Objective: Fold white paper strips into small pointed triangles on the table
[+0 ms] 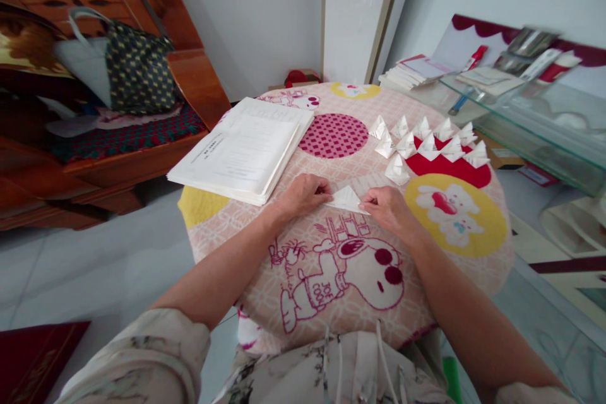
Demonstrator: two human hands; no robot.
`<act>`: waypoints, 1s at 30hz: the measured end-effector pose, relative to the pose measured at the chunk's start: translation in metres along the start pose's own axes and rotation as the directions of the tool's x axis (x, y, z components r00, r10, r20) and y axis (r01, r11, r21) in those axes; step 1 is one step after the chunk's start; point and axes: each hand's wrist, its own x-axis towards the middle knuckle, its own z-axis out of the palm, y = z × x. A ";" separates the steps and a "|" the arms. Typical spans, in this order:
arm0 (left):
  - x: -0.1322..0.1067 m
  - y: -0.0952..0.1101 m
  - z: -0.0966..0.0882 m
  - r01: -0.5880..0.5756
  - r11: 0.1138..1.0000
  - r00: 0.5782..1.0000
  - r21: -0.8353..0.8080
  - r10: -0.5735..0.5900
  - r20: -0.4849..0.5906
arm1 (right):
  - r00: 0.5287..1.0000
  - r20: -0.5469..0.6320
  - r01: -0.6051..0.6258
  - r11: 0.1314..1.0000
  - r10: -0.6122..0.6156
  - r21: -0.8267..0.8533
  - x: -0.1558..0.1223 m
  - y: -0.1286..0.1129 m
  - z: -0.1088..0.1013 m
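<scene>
Between my two hands is a small folded white paper [346, 197], roughly triangular with its peak pointing away from me. My left hand [305, 194] pinches its left corner, and my right hand [384, 205] pinches the right corner. The paper lies low over the patterned tablecloth [326, 303]. Beyond my right hand stand several folded paper boats [428, 146] in loose rows, the nearest paper boat [397, 169] sitting apart in front. To the left of my left hand rests a thick stack of printed paper sheets [241, 148].
A glass shelf [530, 120] with a metal pot [533, 43] and small items borders the table at right. More papers [411, 72] lie behind the boats. At left stands a wooden bench [142, 154] with a patterned bag [137, 66] on it.
</scene>
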 end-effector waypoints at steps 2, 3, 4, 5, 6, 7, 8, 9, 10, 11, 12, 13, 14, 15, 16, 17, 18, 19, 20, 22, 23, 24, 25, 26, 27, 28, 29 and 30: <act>0.001 -0.003 -0.002 -0.002 0.999 1.000 -0.043 0.003 0.024 | 1.000 0.001 -0.001 1.000 0.001 -0.002 0.000 0.000 0.000; 0.002 -0.004 -0.002 -0.005 0.998 0.999 -0.064 0.007 0.035 | 1.000 -0.001 -0.002 1.000 0.002 -0.003 0.000 0.000 0.000; 0.002 -0.005 -0.003 -0.008 0.996 0.999 -0.084 0.012 0.044 | 1.000 -0.003 -0.006 1.000 0.006 -0.004 0.001 0.001 0.001; 0.003 -0.006 -0.004 -0.011 0.994 0.999 -0.105 0.017 0.051 | 1.000 -0.006 -0.008 1.000 0.008 -0.006 0.001 0.001 0.001; 0.004 -0.008 -0.005 -0.015 0.992 0.998 -0.126 0.022 0.059 | 1.000 -0.010 -0.008 1.000 0.008 -0.007 0.000 0.001 0.001; 0.005 -0.009 -0.005 -0.017 0.989 0.997 -0.147 0.027 0.069 | 1.000 -0.015 -0.007 1.000 0.007 -0.008 0.000 0.001 0.002; 0.006 -0.011 -0.005 -0.016 0.986 0.997 -0.166 0.030 0.078 | 1.000 -0.020 -0.002 1.000 0.002 -0.007 0.000 0.001 0.002; 0.007 -0.012 -0.005 -0.013 0.983 0.996 -0.183 0.030 0.087 | 1.000 -0.023 0.006 1.000 -0.007 -0.006 0.000 0.002 0.002; 0.008 -0.014 -0.005 -0.009 0.980 0.995 -0.199 0.028 0.096 | 1.000 -0.025 0.012 1.000 -0.012 -0.004 0.000 0.002 0.002; 0.009 -0.016 -0.004 -0.003 0.977 0.995 -0.211 0.025 0.101 | 1.000 -0.026 0.015 1.000 -0.015 -0.003 0.000 0.002 0.002; 0.010 -0.017 -0.004 0.002 0.975 0.994 -0.221 0.022 0.104 | 1.000 -0.025 0.015 1.000 -0.015 -0.002 0.000 0.002 0.002; 0.011 -0.018 -0.004 0.005 0.974 0.995 -0.226 0.018 0.102 | 1.000 -0.025 0.015 1.000 -0.015 -0.002 0.000 0.003 0.002; 0.011 -0.018 -0.004 0.008 0.974 0.995 -0.227 0.015 0.100 | 1.000 -0.025 0.014 1.000 -0.014 -0.003 0.000 0.003 0.002; 0.012 -0.018 -0.004 0.011 0.975 0.995 -0.223 0.012 0.099 | 1.000 -0.027 0.014 1.000 -0.014 -0.004 0.000 0.003 0.002; 0.012 -0.018 -0.004 0.013 0.976 0.995 -0.216 0.008 0.099 | 1.000 -0.027 0.014 1.000 -0.014 -0.003 0.000 0.003 0.002; 0.012 -0.017 -0.005 0.016 0.978 0.995 -0.206 0.005 0.101 | 1.000 -0.026 0.014 1.000 -0.014 0.000 0.000 0.002 0.002; 0.012 -0.017 -0.006 0.019 0.980 0.994 -0.197 0.002 0.106 | 1.000 -0.022 0.013 1.000 -0.012 0.003 0.000 0.002 0.002; 0.013 -0.016 -0.006 0.021 0.982 0.994 -0.189 -0.001 0.110 | 1.000 -0.018 0.010 1.000 -0.010 0.008 0.000 0.002 0.002; 0.013 -0.015 -0.007 0.025 0.983 0.993 -0.184 -0.004 0.115 | 1.000 -0.014 0.008 1.000 -0.008 0.012 0.000 0.001 0.001; 0.013 -0.014 -0.008 0.034 0.983 0.993 -0.178 -0.012 0.121 | 1.000 -0.013 0.004 1.000 -0.004 0.014 0.000 0.001 0.001; 0.013 -0.014 -0.008 0.037 0.984 0.993 -0.177 -0.016 0.121 | 1.000 -0.016 0.006 1.000 -0.005 0.014 0.000 0.001 0.002; 0.012 -0.014 -0.008 0.039 0.984 0.993 -0.175 -0.018 0.120 | 1.000 -0.019 0.008 1.000 -0.007 0.012 0.000 0.002 0.002; 0.012 -0.014 -0.007 0.037 0.984 0.993 -0.175 -0.017 0.116 | 1.000 -0.023 0.010 1.000 -0.010 0.012 0.000 0.002 0.002; 0.012 -0.015 -0.007 0.034 0.984 0.993 -0.175 -0.014 0.114 | 1.000 -0.025 0.013 1.000 -0.012 0.011 0.000 0.002 0.002; 0.012 -0.015 -0.006 0.028 0.984 0.994 -0.176 -0.009 0.110 | 1.000 -0.025 0.013 1.000 -0.013 0.012 0.000 0.002 0.003; 0.011 -0.016 -0.006 0.022 0.984 0.994 -0.178 -0.003 0.109 | 1.000 -0.024 0.012 1.000 -0.012 0.013 0.000 0.002 0.003; 0.011 -0.017 -0.005 0.015 0.983 0.994 -0.181 0.004 0.107 | 1.000 -0.023 0.010 1.000 -0.009 0.013 0.000 0.002 0.003; 0.011 -0.018 -0.004 0.009 0.983 0.994 -0.185 0.011 0.106 | 1.000 -0.021 0.009 1.000 -0.009 0.013 0.000 0.002 0.002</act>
